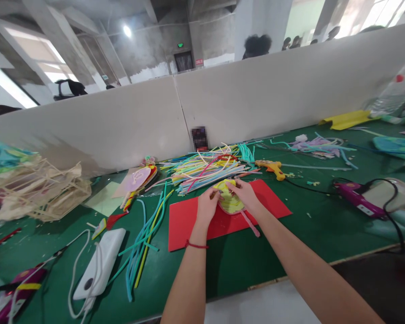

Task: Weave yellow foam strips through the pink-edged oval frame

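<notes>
A small yellow fan-shaped craft piece (232,205) with a pink edge and pink fuzzy handle lies over a sheet of red paper (187,220). Its handle points down and to the right. My left hand (209,203) pinches the piece at its left edge, fingers bent inward. From the other side, my right hand (247,194) grips its upper right part with closed fingers. Whether a smaller strip is between the fingertips I cannot make out. Just behind the hands lies a heap of colourful pipe cleaners (202,168).
An orange glue gun (273,168) lies right of the heap. Blue and yellow pipe cleaners (146,238), a white power bank (101,263) and a lilac fan (138,180) are on the left. A purple power strip (359,200) stands at right. A pale partition (128,121) bounds the table's back.
</notes>
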A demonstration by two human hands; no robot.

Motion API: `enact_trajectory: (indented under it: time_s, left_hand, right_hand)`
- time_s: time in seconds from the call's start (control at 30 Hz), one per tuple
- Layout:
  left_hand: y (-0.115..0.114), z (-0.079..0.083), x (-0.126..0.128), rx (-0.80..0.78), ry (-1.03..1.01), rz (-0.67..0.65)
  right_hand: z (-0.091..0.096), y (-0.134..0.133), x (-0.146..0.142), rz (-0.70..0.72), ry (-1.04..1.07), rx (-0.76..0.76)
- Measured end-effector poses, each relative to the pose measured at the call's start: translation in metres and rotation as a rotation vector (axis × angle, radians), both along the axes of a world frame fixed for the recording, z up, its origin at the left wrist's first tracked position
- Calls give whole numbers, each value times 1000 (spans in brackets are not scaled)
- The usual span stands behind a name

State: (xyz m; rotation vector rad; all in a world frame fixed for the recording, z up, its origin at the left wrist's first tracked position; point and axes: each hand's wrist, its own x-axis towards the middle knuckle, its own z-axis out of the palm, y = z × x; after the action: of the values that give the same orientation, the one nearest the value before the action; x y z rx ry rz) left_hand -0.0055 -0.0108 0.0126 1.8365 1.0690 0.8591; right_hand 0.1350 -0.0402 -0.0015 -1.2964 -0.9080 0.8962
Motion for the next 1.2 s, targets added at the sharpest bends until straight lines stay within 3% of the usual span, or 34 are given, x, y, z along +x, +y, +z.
enact_trajectory:
  time_s: [0.27, 0.53, 0.8, 1.0, 1.2]
  left_hand:
    - [-1, 3, 0, 36, 36, 20]
    - [-4, 0, 1, 212, 135, 21]
    - [-9, -4, 5, 304, 252, 32]
    - [-7, -7, 3, 322, 281, 33]
    - [-6, -7, 2, 340, 328, 22]
  right_hand:
    - [0, -3, -1, 118, 123, -18]
    - [-1, -1, -2, 27, 88, -28]
    - [8, -3, -8, 40, 77, -25]
    - [2, -2, -7, 96, 60, -7]
    - [-9, 6, -6, 63, 34, 12]
